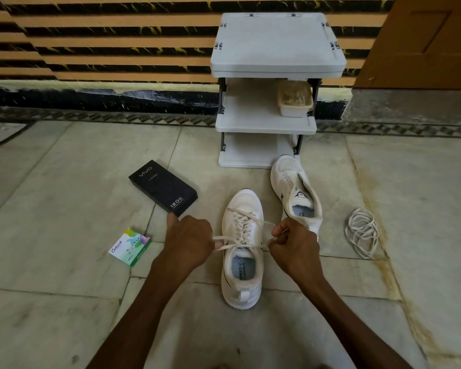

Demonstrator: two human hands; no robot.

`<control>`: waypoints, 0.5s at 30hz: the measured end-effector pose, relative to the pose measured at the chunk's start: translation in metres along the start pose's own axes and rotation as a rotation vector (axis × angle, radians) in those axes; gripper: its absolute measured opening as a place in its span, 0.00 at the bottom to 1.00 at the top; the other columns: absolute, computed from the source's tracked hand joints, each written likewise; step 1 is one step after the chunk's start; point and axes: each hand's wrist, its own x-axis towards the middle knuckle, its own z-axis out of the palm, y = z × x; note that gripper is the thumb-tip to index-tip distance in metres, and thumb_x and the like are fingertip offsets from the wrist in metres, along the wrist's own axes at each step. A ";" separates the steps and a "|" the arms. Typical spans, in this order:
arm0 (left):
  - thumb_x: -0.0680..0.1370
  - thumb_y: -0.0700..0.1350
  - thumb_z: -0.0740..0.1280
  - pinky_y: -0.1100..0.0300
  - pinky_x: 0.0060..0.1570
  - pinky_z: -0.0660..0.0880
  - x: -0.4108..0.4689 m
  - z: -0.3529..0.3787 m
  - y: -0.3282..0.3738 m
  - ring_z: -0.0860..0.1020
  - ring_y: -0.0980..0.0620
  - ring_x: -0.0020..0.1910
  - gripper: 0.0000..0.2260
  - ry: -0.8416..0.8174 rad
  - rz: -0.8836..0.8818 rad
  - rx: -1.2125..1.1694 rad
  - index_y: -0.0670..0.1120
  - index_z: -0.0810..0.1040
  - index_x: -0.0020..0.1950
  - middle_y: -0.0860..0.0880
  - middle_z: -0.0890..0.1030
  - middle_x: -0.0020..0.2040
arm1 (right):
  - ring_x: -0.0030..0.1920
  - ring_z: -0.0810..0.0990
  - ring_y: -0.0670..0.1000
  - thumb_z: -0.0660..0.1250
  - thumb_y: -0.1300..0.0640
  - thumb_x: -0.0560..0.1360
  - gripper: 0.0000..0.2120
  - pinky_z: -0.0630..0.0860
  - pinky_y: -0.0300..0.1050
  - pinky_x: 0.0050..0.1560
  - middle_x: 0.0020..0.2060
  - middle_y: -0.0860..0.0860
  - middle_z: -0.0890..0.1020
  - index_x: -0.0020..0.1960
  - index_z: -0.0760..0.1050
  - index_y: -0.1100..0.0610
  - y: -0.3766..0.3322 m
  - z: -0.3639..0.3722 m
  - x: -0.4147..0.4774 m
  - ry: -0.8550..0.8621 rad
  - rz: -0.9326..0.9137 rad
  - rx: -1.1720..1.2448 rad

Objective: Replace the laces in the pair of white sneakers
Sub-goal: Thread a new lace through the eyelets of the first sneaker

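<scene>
The person sits on the floor [64, 182] with one sneaker [246, 202] set straight ahead between the forearms, toe pointing away and heel toward the body. It is a sensible way to lay it, since both sides of the lacing are equally within reach. Its lace [243, 222] criss-crosses up the eyelets to the top, and the two free ends come out sideways across the mouth of the shoe.

The left hand [189, 243] pinches one end in curled fingers, drawn out to its own side. The right hand [294, 246] pinches the other end the same way, just beside the collar. Both ends look taut, so I take the pull as snugging the lacing evenly before a knot, though it could as well be the start of loosening.

The second sneaker [296, 187] lies just beyond, its toe at the foot of the white rack [277, 65], leaning over with the tongue open and no lace in it that I can see. A loose lace [362, 235] lies coiled well to the right, clear of the hands — old or new, I cannot tell. A black box [163, 187] and a small carton [129, 246] lie to the left, apart from the work. A tub [294, 102] sits on the rack's middle shelf.
</scene>
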 end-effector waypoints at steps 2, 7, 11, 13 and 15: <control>0.78 0.63 0.60 0.49 0.62 0.59 0.000 -0.005 -0.006 0.71 0.54 0.43 0.17 0.041 -0.042 -0.019 0.52 0.77 0.42 0.54 0.75 0.38 | 0.31 0.74 0.36 0.72 0.62 0.67 0.10 0.68 0.24 0.33 0.29 0.42 0.77 0.38 0.74 0.49 -0.001 -0.001 0.002 -0.026 -0.005 -0.014; 0.77 0.61 0.65 0.46 0.68 0.55 -0.008 -0.012 -0.002 0.72 0.53 0.46 0.17 0.011 -0.144 0.063 0.50 0.71 0.37 0.51 0.68 0.33 | 0.32 0.75 0.39 0.72 0.63 0.67 0.11 0.64 0.28 0.29 0.30 0.42 0.77 0.37 0.74 0.49 -0.002 0.000 0.003 -0.080 -0.009 -0.059; 0.78 0.63 0.61 0.45 0.70 0.54 -0.011 -0.011 -0.007 0.70 0.53 0.39 0.21 0.008 -0.190 0.075 0.50 0.66 0.34 0.50 0.68 0.32 | 0.31 0.74 0.38 0.73 0.62 0.67 0.11 0.68 0.24 0.32 0.29 0.41 0.77 0.37 0.74 0.49 0.001 -0.002 0.004 -0.052 0.002 -0.066; 0.79 0.64 0.60 0.46 0.69 0.55 -0.012 -0.010 -0.015 0.71 0.54 0.39 0.19 0.014 -0.178 0.054 0.51 0.69 0.37 0.51 0.72 0.35 | 0.31 0.74 0.38 0.73 0.62 0.67 0.10 0.68 0.23 0.30 0.29 0.41 0.77 0.38 0.75 0.49 0.002 -0.003 0.004 -0.054 0.008 -0.081; 0.79 0.63 0.60 0.46 0.69 0.55 -0.013 -0.010 -0.018 0.71 0.54 0.40 0.17 0.010 -0.172 0.042 0.51 0.72 0.40 0.51 0.74 0.39 | 0.32 0.75 0.39 0.72 0.62 0.68 0.10 0.66 0.26 0.27 0.30 0.41 0.77 0.39 0.75 0.49 0.001 -0.003 0.005 -0.063 -0.001 -0.099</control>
